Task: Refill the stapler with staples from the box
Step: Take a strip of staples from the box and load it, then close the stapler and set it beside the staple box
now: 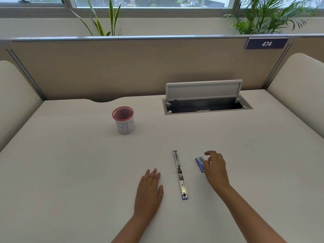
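From my remote seat I saw the left hand (149, 188) flat and open on the desk (70, 172), the stapler (179, 174) splayed open beside it, and the right hand (214, 170) loosely curled over the staple box (199, 163), part-hiding it, grip unclear

One head-worn wide-angle view looks forward and down across the pale beige desk (70, 163), near enough that both forearms enter from the bottom edge; beyond the fingers (209, 153) stands the tan partition panel (122, 71).
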{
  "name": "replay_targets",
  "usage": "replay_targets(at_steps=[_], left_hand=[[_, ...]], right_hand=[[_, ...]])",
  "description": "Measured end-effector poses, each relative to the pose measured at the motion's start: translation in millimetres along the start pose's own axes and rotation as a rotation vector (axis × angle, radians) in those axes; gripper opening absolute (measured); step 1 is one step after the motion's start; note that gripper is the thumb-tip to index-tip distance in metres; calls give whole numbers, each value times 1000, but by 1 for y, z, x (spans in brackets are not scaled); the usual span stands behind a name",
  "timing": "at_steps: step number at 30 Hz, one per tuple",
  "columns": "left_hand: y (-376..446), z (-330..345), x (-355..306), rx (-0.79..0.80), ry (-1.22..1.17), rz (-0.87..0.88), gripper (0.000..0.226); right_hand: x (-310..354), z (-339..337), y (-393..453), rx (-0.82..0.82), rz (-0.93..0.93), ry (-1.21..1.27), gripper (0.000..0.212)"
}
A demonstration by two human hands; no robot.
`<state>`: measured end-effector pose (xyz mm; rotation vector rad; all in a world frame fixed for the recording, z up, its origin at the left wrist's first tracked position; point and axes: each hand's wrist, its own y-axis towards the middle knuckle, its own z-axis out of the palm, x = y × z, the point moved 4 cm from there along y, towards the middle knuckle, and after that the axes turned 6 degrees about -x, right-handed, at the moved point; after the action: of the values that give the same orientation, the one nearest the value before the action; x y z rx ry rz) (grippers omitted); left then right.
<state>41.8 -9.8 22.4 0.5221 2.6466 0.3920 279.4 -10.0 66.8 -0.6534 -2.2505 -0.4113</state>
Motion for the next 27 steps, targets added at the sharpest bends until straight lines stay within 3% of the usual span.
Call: replay_targets(at_steps=[5,9,15,19,23,27], left_hand=[[-2,6,5,51,-82,-58,42],[-2,5,6,73,-111,-79,40],[0,3,9,117,-165,-214,35],[12,-6,5,44,-577,-525,21],[16,2,-10,194,-1012,-874,19],[13,9,-18,402,-1260,-1098,42]], right_hand=[[32,29,-13,214,-145,-51,27],[37,51,-17,386,-137,-126,31],[39,56,-16,370,-155,-128,18],[44,53,-18,365,-192,-115,17],[53,49,-28,354,-235,-80,16],[62,49,-41,389,-257,-12,14]])
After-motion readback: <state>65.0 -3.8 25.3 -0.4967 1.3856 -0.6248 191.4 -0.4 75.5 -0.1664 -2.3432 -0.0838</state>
